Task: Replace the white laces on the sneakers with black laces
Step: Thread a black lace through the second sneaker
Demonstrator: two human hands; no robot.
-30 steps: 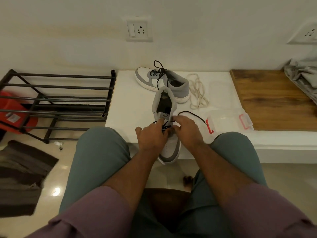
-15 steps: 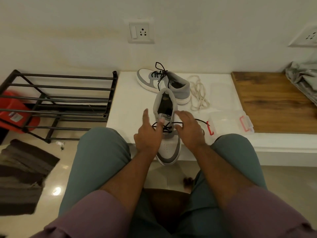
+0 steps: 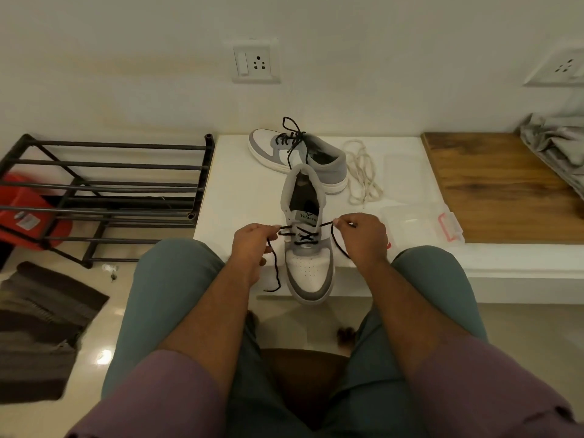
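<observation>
In the middle of the frame, a grey and white sneaker (image 3: 308, 248) is sitting on the white ledge (image 3: 240, 184), its toe sticking out over the front edge toward the person. The left hand (image 3: 252, 243) is pinching one end of the black lace (image 3: 300, 237) and the right hand (image 3: 363, 237) is pinching the other, each stretching it sideways from the top eyelets. Loose lace tails are hanging below both hands. Behind it, toward the upper centre, the second sneaker (image 3: 303, 153) is lying already laced in black, with the white laces (image 3: 363, 172) piled just right of it.
</observation>
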